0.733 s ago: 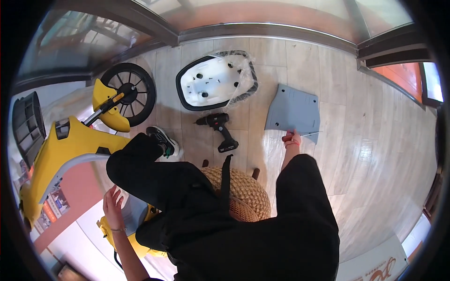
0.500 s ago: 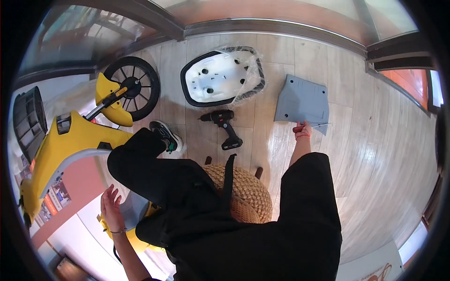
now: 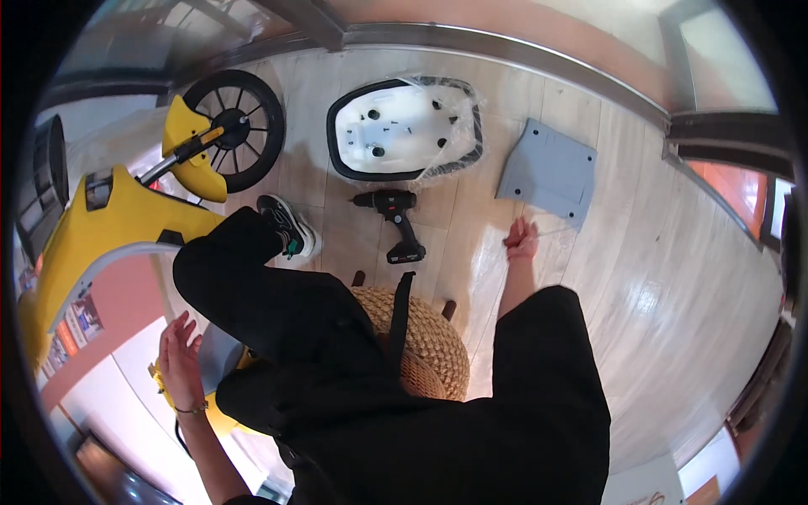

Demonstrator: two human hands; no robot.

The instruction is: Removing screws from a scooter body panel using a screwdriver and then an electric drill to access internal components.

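My right hand (image 3: 522,241) is closed around a screwdriver (image 3: 557,230); its thin shaft sticks out to the right, while the handle is mostly hidden in my fingers. Just beyond that hand lies a flat grey panel (image 3: 549,171) with dark round spots near its corners. My left hand (image 3: 180,364) is open, fingers extended, over the grey and yellow part (image 3: 220,352) of a yellow scooter body (image 3: 101,220) at the left. Whether it touches that part I cannot tell.
A black cordless drill (image 3: 396,223) lies on the wood-plank floor. Beyond it sits an upturned white seat base (image 3: 400,126) with black rim, plastic wrap and several small screws. A spoked wheel (image 3: 268,126) stands at far left. Beneath me is a woven stool (image 3: 438,345).
My right hand has drawn back from the grey panel's near edge, keeping the screwdriver. My left hand stays open in about the same place. The whole view has shifted slightly.
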